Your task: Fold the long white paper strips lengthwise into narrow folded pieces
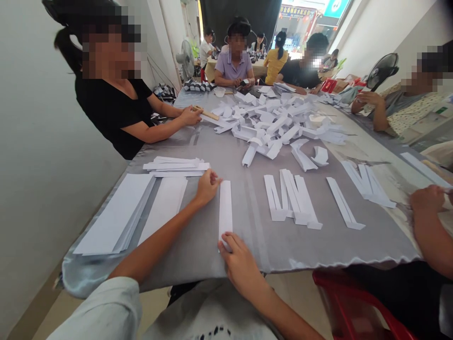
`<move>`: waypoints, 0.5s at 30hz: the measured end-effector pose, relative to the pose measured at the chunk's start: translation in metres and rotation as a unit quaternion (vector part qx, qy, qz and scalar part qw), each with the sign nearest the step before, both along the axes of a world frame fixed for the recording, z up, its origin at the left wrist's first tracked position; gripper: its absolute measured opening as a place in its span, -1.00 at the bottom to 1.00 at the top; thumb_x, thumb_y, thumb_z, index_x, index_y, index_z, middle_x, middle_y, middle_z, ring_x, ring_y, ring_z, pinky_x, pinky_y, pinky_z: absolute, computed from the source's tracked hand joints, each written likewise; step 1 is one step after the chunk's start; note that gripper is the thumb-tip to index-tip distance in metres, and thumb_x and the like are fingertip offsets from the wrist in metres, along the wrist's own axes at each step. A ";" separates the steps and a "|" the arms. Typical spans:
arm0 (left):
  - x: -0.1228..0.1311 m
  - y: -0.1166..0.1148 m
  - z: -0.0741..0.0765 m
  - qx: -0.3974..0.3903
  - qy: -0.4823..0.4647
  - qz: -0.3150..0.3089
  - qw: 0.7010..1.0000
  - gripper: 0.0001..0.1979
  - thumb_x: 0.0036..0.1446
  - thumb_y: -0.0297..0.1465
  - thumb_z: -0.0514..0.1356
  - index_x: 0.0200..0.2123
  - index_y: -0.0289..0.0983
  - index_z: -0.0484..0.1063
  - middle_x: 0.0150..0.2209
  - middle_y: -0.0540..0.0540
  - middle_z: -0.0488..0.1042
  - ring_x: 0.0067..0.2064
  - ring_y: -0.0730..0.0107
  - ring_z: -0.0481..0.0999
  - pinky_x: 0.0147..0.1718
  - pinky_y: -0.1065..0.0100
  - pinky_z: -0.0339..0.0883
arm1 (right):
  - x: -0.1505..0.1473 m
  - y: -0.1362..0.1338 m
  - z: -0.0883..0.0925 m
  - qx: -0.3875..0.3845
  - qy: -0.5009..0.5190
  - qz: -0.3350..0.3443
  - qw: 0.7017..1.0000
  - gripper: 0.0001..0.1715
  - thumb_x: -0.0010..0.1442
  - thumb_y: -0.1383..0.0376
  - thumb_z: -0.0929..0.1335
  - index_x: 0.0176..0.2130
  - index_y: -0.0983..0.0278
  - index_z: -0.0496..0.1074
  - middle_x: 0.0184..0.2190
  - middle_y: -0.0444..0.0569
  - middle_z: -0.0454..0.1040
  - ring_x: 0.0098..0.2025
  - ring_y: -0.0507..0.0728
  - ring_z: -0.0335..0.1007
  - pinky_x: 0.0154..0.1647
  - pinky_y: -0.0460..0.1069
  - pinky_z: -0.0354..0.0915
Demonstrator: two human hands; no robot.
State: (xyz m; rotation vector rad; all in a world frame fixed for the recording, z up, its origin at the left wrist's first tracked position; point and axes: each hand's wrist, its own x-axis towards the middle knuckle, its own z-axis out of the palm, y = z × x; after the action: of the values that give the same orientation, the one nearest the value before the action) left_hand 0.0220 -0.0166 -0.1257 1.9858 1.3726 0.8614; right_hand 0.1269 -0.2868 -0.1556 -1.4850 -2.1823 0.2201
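Note:
A narrow folded white paper strip (pixel 225 210) lies lengthwise on the grey cloth-covered table (pixel 311 245). My right hand (pixel 240 267) is shut over its near end, fingers pressing on the paper. My left hand (pixel 207 186) rests at the far end of the strip, just left of it, and holds nothing. Left of my left hand lie long white paper sheets (pixel 163 208) and a wider stack (pixel 116 212). Beyond it sits a pile of paper strips (pixel 175 165).
Slit paper strips (pixel 292 198) lie to my right, below a large heap of folded white paper pieces (pixel 265 123). Co-workers sit around the table; one hand (pixel 191 115) grips a wooden stick (pixel 207 113). Another hand (pixel 426 198) is at the right. A red stool (pixel 354 307) stands near me.

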 end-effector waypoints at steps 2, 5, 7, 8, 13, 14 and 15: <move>-0.010 -0.024 0.001 -0.024 0.007 -0.100 0.995 -0.62 0.04 -0.17 0.49 -0.29 -0.19 0.38 -0.32 0.00 0.50 -0.28 0.29 0.47 -0.23 0.26 0.36 | -0.001 0.000 0.000 0.004 0.004 -0.001 1.000 -0.49 0.40 0.59 0.27 0.25 0.42 0.48 0.23 0.28 0.48 0.39 0.34 0.30 0.36 0.26 0.44; -0.023 -0.059 -0.003 -0.025 0.071 -0.269 0.960 -0.43 -0.11 -0.04 0.58 -0.26 -0.17 0.35 -0.26 0.00 0.49 -0.26 0.26 0.44 -0.27 0.24 0.28 | -0.001 0.000 0.000 0.016 0.009 0.001 1.000 -0.51 0.38 0.60 0.26 0.21 0.45 0.50 0.22 0.32 0.47 0.38 0.37 0.31 0.33 0.27 0.45; -0.027 -0.074 -0.007 -0.007 0.095 -0.268 0.959 -0.44 -0.07 -0.02 0.56 -0.28 -0.17 0.33 -0.24 -0.01 0.49 -0.22 0.23 0.45 -0.22 0.22 0.26 | -0.001 0.000 0.001 0.022 0.010 0.000 1.000 -0.53 0.39 0.60 0.25 0.19 0.46 0.52 0.20 0.34 0.48 0.36 0.37 0.32 0.31 0.28 0.47; -0.027 -0.078 -0.009 -0.005 0.097 -0.257 0.961 -0.48 0.00 -0.03 0.53 -0.28 -0.17 0.32 -0.24 -0.01 0.49 -0.22 0.23 0.45 -0.21 0.22 0.26 | -0.001 0.000 0.001 0.020 0.010 -0.001 1.000 -0.53 0.39 0.60 0.25 0.19 0.46 0.52 0.20 0.34 0.48 0.36 0.37 0.32 0.31 0.28 0.47; -0.012 -0.072 -0.010 -0.013 0.094 -0.185 0.978 -0.62 0.17 -0.17 0.44 -0.33 -0.17 0.28 -0.31 0.03 0.48 -0.28 0.27 0.44 -0.27 0.23 0.23 | -0.002 -0.002 -0.004 -0.005 -0.002 -0.003 1.000 -0.46 0.36 0.59 0.30 0.27 0.45 0.48 0.25 0.31 0.47 0.40 0.37 0.27 0.39 0.28 0.41; -0.008 -0.067 -0.009 -0.009 0.100 -0.174 0.980 -0.63 0.18 -0.19 0.43 -0.34 -0.17 0.28 -0.30 0.03 0.49 -0.28 0.27 0.44 -0.26 0.23 0.23 | -0.002 -0.003 -0.005 -0.001 -0.006 -0.005 1.000 -0.46 0.36 0.59 0.31 0.28 0.46 0.48 0.26 0.31 0.47 0.40 0.38 0.27 0.39 0.28 0.40; -0.004 -0.061 -0.009 -0.003 0.104 -0.164 0.981 -0.64 0.19 -0.20 0.42 -0.35 -0.17 0.28 -0.30 0.02 0.49 -0.27 0.26 0.44 -0.24 0.22 0.23 | -0.003 -0.003 -0.007 0.005 -0.008 -0.006 1.000 -0.46 0.35 0.59 0.32 0.28 0.48 0.48 0.26 0.33 0.47 0.39 0.38 0.28 0.39 0.29 0.40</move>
State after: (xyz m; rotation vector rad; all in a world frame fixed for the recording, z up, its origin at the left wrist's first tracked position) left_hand 0.0183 -0.0775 -0.1343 2.2650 1.1060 0.5095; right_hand 0.1238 -0.2901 -0.1624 -1.4995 -2.1839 0.1927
